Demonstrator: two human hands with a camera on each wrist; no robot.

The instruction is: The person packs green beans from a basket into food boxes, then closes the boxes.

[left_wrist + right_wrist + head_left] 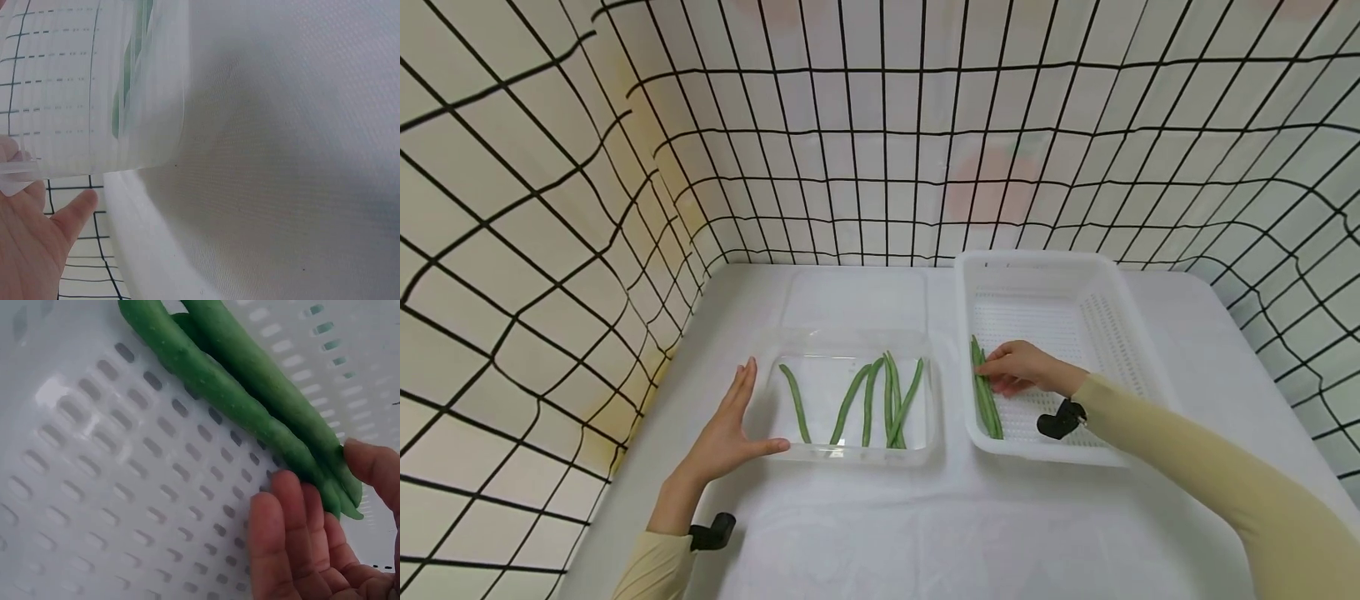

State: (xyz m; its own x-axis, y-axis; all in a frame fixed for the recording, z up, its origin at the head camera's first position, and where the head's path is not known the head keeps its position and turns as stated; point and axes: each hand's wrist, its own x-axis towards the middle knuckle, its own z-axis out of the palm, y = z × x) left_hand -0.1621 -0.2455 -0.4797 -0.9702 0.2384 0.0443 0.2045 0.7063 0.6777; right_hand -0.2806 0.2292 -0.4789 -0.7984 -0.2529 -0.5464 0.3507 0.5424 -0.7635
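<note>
Several green beans [866, 400] lie spread inside a clear plastic container [857, 455]. My left hand [726, 437] is at its left end, fingers extended and thumb spread toward the near left corner; in the left wrist view its fingertips [7, 150] appear against the container. My right hand [1022, 367] reaches into a white perforated basket [1120, 317] and holds a small bunch of green beans [988, 408] along the left wall. In the right wrist view the thumb [372, 465] touches one side of the bunch [250, 394], with fingertips on the other side.
A flat clear rectangular piece [853, 296] lies behind the container. Black wire grid panels [887, 133] enclose the white-covered table [925, 533] at the back and both sides. A dark camera sits on each wrist.
</note>
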